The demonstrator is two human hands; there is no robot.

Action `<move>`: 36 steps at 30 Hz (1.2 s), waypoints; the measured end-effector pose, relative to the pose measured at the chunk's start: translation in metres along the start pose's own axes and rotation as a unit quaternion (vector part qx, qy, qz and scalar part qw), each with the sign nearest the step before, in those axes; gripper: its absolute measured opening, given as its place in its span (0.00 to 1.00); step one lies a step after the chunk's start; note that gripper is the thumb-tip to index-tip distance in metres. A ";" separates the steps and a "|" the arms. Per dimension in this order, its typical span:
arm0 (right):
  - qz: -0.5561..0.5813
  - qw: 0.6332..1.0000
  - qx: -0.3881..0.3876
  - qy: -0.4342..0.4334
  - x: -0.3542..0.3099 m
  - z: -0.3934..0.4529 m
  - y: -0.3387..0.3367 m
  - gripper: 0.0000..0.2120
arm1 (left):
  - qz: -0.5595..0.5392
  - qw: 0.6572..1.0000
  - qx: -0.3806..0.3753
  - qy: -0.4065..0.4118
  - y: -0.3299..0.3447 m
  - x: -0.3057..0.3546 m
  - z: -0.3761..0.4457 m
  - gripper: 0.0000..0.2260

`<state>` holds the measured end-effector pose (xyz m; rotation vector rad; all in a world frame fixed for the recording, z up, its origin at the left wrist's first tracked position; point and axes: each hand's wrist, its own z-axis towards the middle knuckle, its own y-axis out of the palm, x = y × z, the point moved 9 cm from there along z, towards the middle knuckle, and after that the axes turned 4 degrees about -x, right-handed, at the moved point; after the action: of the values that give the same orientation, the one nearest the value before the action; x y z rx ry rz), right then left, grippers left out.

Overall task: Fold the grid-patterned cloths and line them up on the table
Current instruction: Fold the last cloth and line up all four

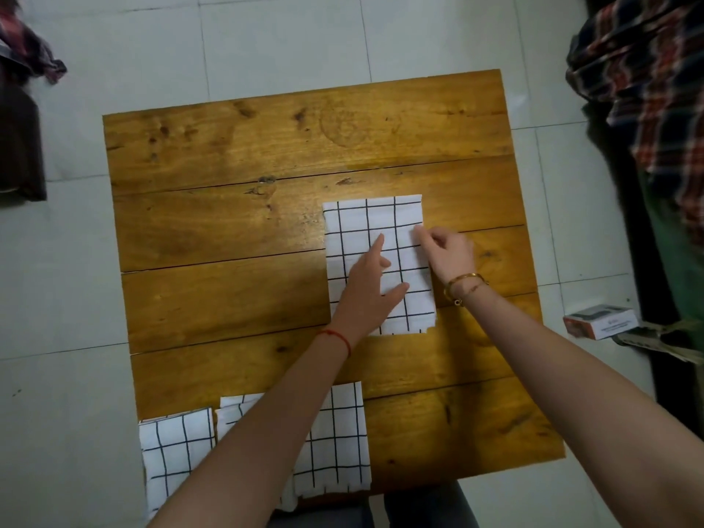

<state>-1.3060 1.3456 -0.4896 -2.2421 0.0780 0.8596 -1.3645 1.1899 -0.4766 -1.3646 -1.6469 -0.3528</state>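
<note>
The left hand (367, 287) presses flat, fingers straight, on the folded cloth (381, 261) mid-tabletop (228, 230); the right hand (449, 253) pinches its edge. Likely next: another fold, then placing it beside the two folded cloths (335, 443) at the near edge.

Left forearm (244, 443) hides much of near folded cloth (335, 443); plaid fabric (655, 89) cut off at right edge.

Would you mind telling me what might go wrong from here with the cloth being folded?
1. The right hand pinches only the right edge of the cloth; a weak grip could let the layers slide unevenly.
2. The left hand lies flat on it and could drag it askew.
3. The two folded cloths overhang the table at its near edge, under the forearms, and might get knocked off.
</note>
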 end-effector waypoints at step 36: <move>-0.429 0.847 -0.036 -0.311 -0.105 -0.015 0.111 0.29 | 0.454 0.891 0.011 -0.014 -0.082 -0.049 0.029 0.40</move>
<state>-1.4117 1.2345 -0.4863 -1.6478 -1.1795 0.9983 -1.4528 1.1525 -0.5038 -1.9459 -0.8633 0.2429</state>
